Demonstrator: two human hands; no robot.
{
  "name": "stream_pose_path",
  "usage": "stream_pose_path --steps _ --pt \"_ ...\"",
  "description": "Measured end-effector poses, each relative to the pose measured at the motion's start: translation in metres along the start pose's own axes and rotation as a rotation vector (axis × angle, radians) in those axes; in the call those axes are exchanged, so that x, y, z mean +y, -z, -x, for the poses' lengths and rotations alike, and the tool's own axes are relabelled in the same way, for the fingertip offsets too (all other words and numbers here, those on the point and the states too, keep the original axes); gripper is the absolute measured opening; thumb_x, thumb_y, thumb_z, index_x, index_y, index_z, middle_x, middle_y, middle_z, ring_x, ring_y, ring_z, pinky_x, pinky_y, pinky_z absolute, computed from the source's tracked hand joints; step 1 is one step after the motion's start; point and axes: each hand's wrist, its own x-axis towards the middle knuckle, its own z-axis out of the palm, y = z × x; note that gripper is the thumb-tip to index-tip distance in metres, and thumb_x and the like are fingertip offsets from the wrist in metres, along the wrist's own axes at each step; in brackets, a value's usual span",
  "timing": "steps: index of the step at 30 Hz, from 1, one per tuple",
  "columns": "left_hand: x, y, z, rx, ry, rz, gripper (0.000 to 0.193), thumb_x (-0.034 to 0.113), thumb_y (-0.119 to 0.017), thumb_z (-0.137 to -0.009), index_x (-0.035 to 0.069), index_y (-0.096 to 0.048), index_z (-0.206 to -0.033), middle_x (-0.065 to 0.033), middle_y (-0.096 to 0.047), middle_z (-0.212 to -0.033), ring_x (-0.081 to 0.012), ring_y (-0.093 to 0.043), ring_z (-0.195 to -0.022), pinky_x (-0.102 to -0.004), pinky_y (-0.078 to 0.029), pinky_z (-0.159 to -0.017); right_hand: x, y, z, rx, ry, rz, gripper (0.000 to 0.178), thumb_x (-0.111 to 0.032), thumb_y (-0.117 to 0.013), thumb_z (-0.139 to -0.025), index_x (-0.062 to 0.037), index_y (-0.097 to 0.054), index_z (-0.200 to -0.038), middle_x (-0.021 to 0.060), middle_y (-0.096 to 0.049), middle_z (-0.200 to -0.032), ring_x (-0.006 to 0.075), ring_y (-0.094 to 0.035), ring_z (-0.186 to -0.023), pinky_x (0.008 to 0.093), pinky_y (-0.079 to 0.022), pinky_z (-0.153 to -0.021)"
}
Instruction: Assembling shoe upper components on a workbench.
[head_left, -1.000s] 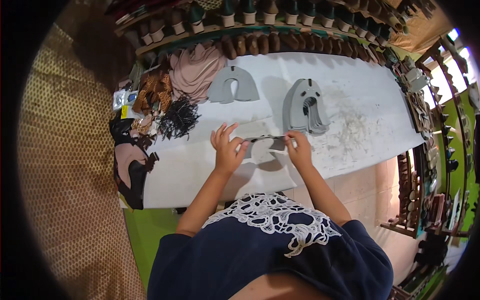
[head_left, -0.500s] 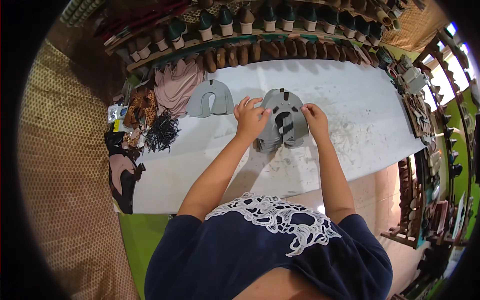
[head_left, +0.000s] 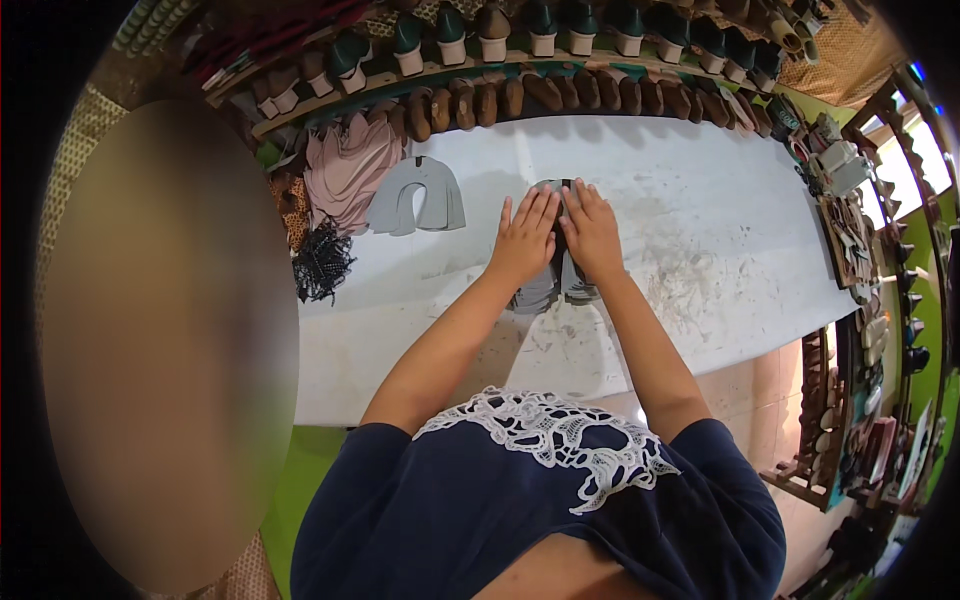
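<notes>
The stack of grey U-shaped shoe-upper pieces [head_left: 537, 292] sits just above the frame's centre, already gathered into one pile. The left hand [head_left: 526, 240] and right hand [head_left: 593, 232] lie flat over it, fingers extended, gripping nothing visible. Upper left, more grey U-shaped pieces [head_left: 447, 193] lie unmerged beside crumpled pink fabric [head_left: 347, 172].

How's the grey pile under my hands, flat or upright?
Flat: the grey pile lies on the table, left hand and right hand on top.

Two hands [head_left: 523, 245] [head_left: 595, 236], two grey arch-shaped stacks [head_left: 447, 203] [head_left: 538, 294], one pink cloth heap [head_left: 345, 172], one white tabletop [head_left: 710, 220]
</notes>
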Motion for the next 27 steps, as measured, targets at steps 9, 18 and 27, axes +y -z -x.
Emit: stream_pose_path --steps 9,18,27 --pt "-0.014 -0.030 0.011 -0.040 0.111 -0.055 0.064 0.024 -0.049 -0.084 0.013 -0.027 -0.143 -0.0042 -0.030 -0.146 -0.0221 -0.027 -0.135 -0.0562 -0.009 -0.108 -0.001 -0.034 0.007 -0.300 -0.110 0.131 0.053 -0.032 -0.047 -0.090 -0.0129 -0.035 -0.138 0.0079 -0.030 -0.146 0.0276 -0.030 -0.133 0.0549 -0.026 -0.104" --pt "-0.015 -0.034 0.010 -0.074 0.162 -0.035 0.064 0.024 -0.048 -0.084 0.013 -0.025 -0.143 -0.0052 -0.030 -0.146 -0.0254 -0.027 -0.135 -0.0587 -0.009 -0.107 -0.003 -0.036 0.003 -0.372 -0.148 0.154 0.051 -0.033 -0.044 -0.092 -0.0147 -0.035 -0.139 0.0060 -0.030 -0.146 0.0260 -0.029 -0.134 0.0568 -0.021 -0.106" --pt "-0.043 0.012 0.026 -0.164 0.104 0.208 0.070 0.039 -0.056 -0.082 0.009 -0.030 -0.140 -0.0086 -0.033 -0.144 -0.0283 -0.028 -0.134 -0.0579 -0.014 -0.106 -0.017 -0.012 -0.009 -0.379 -0.214 0.140 0.057 -0.030 -0.049 -0.086 -0.0142 -0.036 -0.138 0.0091 -0.035 -0.143 0.0308 -0.026 -0.135 0.0622 -0.011 -0.106"
